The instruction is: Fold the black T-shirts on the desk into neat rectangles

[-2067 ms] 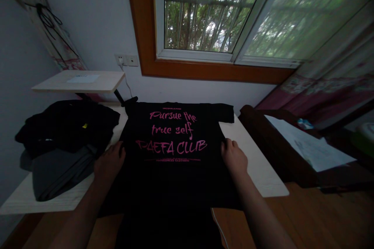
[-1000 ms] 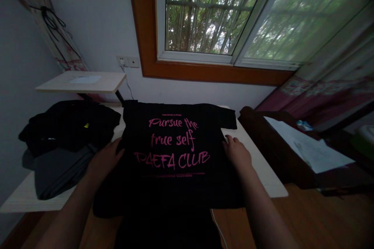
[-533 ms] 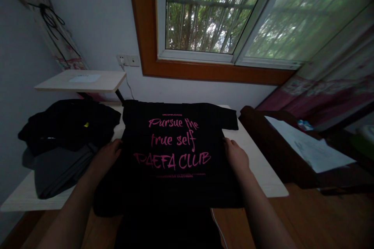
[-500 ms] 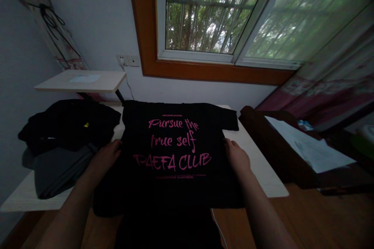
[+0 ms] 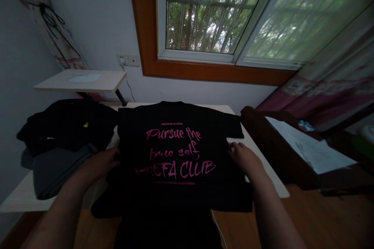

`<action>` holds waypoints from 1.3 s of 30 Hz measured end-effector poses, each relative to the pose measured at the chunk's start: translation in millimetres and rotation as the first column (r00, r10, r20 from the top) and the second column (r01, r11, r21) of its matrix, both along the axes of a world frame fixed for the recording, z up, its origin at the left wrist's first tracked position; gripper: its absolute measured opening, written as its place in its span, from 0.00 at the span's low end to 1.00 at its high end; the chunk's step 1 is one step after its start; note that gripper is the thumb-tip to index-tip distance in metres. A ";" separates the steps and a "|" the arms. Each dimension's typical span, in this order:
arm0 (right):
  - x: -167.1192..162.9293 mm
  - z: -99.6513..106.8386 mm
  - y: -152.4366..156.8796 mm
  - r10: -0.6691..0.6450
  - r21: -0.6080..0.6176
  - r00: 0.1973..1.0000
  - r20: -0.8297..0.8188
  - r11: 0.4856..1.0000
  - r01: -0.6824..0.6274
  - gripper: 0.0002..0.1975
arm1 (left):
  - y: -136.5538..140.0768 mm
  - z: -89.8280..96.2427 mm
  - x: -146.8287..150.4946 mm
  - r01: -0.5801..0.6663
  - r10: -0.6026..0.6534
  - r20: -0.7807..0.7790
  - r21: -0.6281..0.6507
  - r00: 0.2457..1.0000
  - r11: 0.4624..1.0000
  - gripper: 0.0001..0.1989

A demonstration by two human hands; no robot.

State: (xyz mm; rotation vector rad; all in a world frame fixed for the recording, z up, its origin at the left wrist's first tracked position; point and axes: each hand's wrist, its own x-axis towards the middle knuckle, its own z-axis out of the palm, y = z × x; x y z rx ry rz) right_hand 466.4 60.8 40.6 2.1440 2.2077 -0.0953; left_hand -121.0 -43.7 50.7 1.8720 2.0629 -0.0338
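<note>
A black T-shirt (image 5: 175, 142) with pink lettering is spread over the table in front of me, its sleeves out to the sides and its collar at the far side. A crease runs across the print and hides part of the letters. My left hand (image 5: 108, 161) is closed at the shirt's left side edge. On the opposite edge, below the right sleeve, my right hand (image 5: 241, 153) grips the cloth with bent fingers. The shirt's lower part bunches over the near table edge.
Left of the shirt lie a heap of black clothing (image 5: 70, 124) and a folded grey garment (image 5: 61, 167). A raised shelf (image 5: 108, 79) stands behind them. At right is a dark brown piece of furniture (image 5: 251, 124) with papers (image 5: 309, 146) on it. The white table (image 5: 271, 183) shows beside my right arm.
The upper part of the shirt has shifted toward me, and its collar and shoulders now lie flatter. A crease has formed across the lettering. Both hands are slightly lower, the right also further right.
</note>
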 end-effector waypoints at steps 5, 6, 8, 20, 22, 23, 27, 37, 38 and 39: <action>-26.6 -2.0 4.0 0.043 0.174 0.997 0.072 0.983 -0.055 0.12 | 17.8 -4.5 25.8 0.074 -0.049 -0.103 0.245 0.993 0.967 0.16; -31.8 -4.9 4.4 0.051 0.198 0.996 0.070 0.978 -0.064 0.12 | 20.6 -7.4 34.2 0.087 -0.055 -0.118 0.285 0.992 0.955 0.16; -40.0 -12.7 4.7 0.063 0.252 0.996 0.062 0.965 -0.076 0.14 | 25.1 -15.7 51.3 0.119 -0.088 -0.101 0.356 0.991 0.927 0.16; -33.9 -31.3 -1.7 0.020 0.387 1.000 0.019 0.922 -0.025 0.16 | 16.6 -64.8 61.1 0.188 -0.204 -0.031 0.541 0.978 0.820 0.20; -36.9 -27.8 -3.8 -0.003 0.336 1.000 -0.009 0.942 0.005 0.17 | 14.3 -59.9 60.2 0.169 -0.178 -0.033 0.519 0.984 0.838 0.21; -38.9 -26.0 -4.8 -0.022 0.307 1.000 -0.020 0.951 0.027 0.17 | 13.5 -57.1 60.2 0.158 -0.163 -0.036 0.509 0.986 0.846 0.22; -45.4 -18.5 -9.5 -0.117 0.191 0.993 -0.012 0.975 0.117 0.20 | 11.9 -48.0 60.9 0.132 -0.116 -0.063 0.474 0.991 0.870 0.21; -30.0 -6.3 -27.5 -0.138 0.073 0.990 0.017 0.988 0.136 0.20 | 9.3 -36.8 57.7 0.208 -0.188 -0.091 0.395 0.978 0.895 0.22; -29.8 -4.9 -28.4 -0.128 0.081 0.991 0.029 0.989 0.125 0.19 | 10.9 -33.9 56.7 0.217 -0.195 -0.096 0.383 0.976 0.898 0.21; -30.1 -3.1 -28.7 -0.114 0.096 0.992 0.048 0.989 0.109 0.19 | 13.4 -30.5 56.0 0.225 -0.202 -0.100 0.372 0.974 0.900 0.21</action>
